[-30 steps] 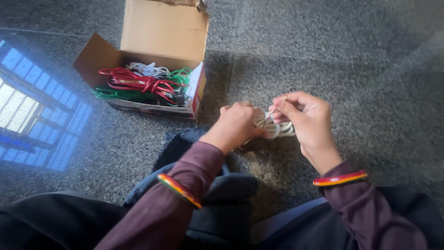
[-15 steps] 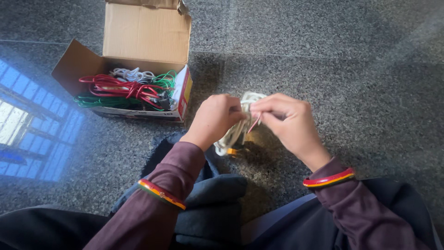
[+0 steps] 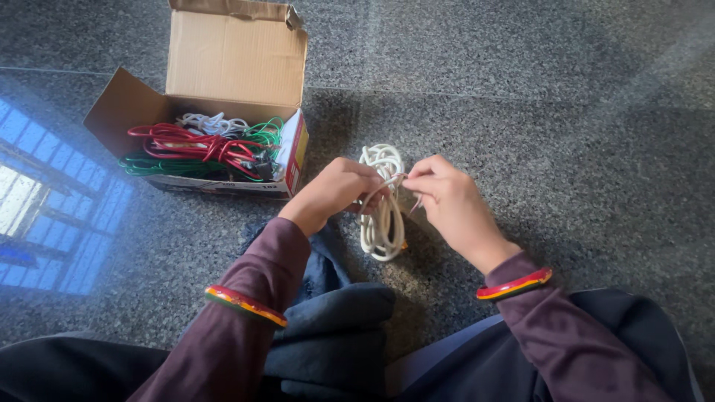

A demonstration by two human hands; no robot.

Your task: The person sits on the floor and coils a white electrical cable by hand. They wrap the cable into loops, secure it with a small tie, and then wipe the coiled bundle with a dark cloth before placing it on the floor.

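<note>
Sitting well left of the coil, the open cardboard box lies tipped on the stone floor, flaps open, so its red, green and white wires are within reach. Just left of the coil, the left hand is curled shut around the white cable coil, steadying its loops upright above the lap. Just right of the coil, the right hand pinches a loose strand at the coil's middle between thumb and forefinger, other fingers loosely bent. The coil hangs between both grips, its upper and lower loops free.
</note>
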